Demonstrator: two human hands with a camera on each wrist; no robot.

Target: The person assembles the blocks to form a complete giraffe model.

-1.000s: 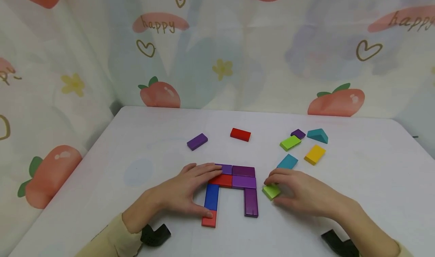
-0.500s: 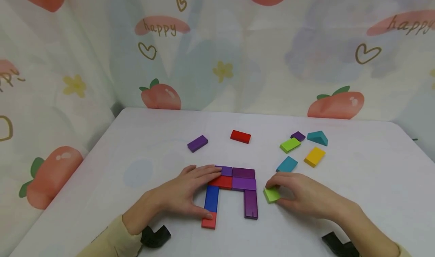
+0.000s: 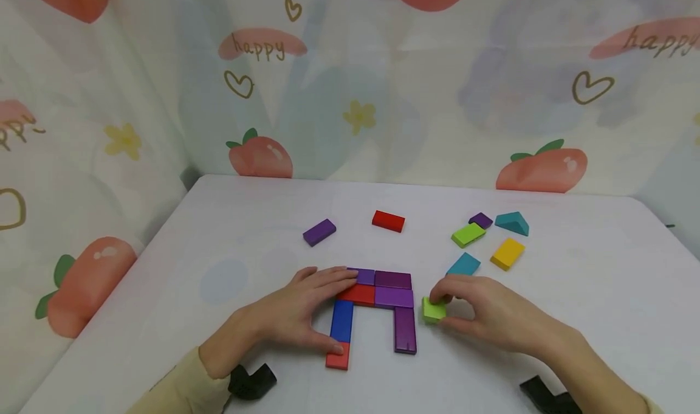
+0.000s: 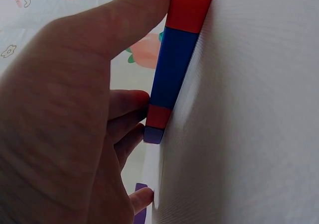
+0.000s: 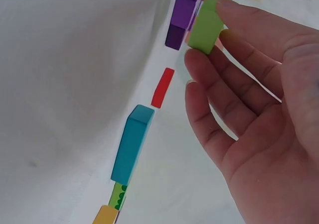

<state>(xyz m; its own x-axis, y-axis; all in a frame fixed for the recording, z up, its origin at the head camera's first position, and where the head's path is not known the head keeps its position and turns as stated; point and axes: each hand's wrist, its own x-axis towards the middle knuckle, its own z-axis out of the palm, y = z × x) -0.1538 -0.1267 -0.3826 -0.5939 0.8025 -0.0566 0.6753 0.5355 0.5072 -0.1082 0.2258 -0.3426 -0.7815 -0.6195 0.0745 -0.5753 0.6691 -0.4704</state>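
Several flat blocks lie joined in an arch shape on the table: a blue block (image 3: 341,321) above a red block (image 3: 337,362) as the left leg, and a dark purple block (image 3: 405,332) as the right leg. Two rows of red and purple blocks (image 3: 394,297) form the top. My left hand (image 3: 290,309) rests on the arch's left side, fingertips at the top rows, thumb on the lower red block. Just right of the arch, apart from it, my right hand (image 3: 489,310) pinches a light green block (image 3: 433,310) between thumb and fingers; the right wrist view shows that block (image 5: 205,27) too.
Behind the arch lie a loose purple block (image 3: 319,233) and a red block (image 3: 388,221). At the back right are a teal block (image 3: 463,264), a green block (image 3: 468,234), a yellow block (image 3: 507,254), a teal triangle (image 3: 512,223) and a small purple block (image 3: 480,220).
The light green block has turned from a slanted to a straighter position and shifted slightly left in my right hand's fingers. My left hand stays in place on the arch.
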